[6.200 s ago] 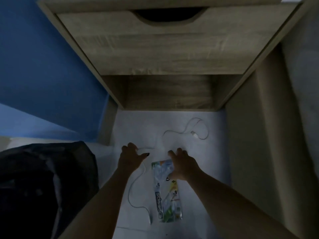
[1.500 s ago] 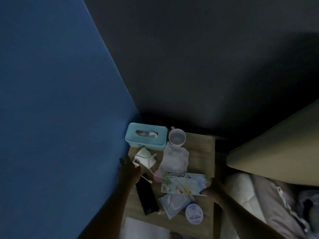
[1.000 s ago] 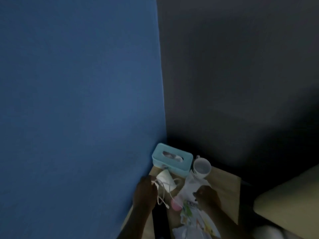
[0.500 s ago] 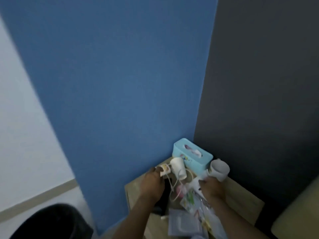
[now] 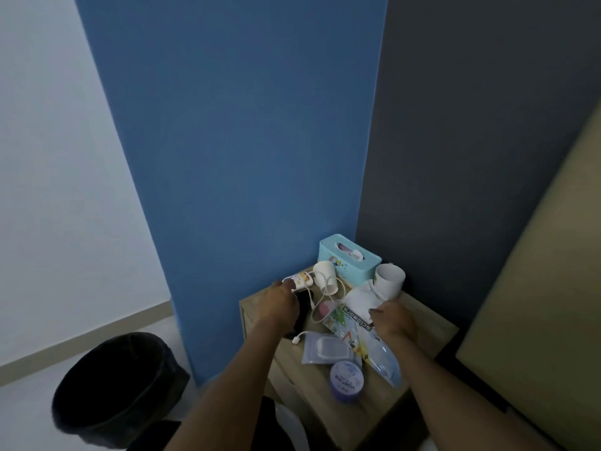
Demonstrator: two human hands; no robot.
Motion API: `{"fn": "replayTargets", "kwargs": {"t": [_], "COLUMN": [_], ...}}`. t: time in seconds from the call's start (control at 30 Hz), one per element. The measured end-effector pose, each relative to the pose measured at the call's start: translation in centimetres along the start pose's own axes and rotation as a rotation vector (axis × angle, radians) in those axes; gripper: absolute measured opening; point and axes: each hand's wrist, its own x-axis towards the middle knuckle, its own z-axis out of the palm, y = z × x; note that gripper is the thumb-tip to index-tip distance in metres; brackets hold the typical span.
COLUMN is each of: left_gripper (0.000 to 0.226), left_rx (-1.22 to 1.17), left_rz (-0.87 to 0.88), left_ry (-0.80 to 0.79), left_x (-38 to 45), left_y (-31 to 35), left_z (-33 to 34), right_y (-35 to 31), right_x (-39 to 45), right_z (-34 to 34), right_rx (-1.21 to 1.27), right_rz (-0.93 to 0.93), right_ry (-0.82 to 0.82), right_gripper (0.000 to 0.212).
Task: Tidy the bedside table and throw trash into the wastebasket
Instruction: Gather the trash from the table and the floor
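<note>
Lower centre, her left hand (image 5: 279, 304) pinches a small printed wrapper (image 5: 300, 281), her right hand (image 5: 392, 322) holds the limp, slippery, featherweight scissors packet (image 5: 361, 336), best taken edgewise.

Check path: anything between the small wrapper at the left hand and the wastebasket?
Nothing visible. The left hand holds the small wrapper at the table's left edge; the wastebasket stands open on the floor below-left, only bare floor between.
</note>
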Motion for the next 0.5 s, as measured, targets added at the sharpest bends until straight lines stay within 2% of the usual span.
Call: {"fn": "replayTargets", "kwargs": {"t": [0.2, 0.37, 0.5], "left_gripper": [0.036, 0.038, 0.042], "left_rx": [0.057, -0.004, -0.074], "left_rz": [0.018, 0.052, 0.079], "left_ry": [-0.010, -0.017, -0.030], "left_x": [0.2, 2.8, 6.0], "left_y": [0.9, 1.2, 0.9], "left_z": [0.9, 2.6, 4.7], "right_y": [1.5, 1.7, 1.4], "right_x": [0.7, 2.9, 5.6], "right_z": [0.2, 0.2, 1.5], "right_rx": [0.018, 0.100, 0.220], "right_rz": [0.034, 0.073, 0.132], "right_ry": [-0.007, 0.001, -0.017], "right_gripper": [0.029, 0.028, 0.040]}}
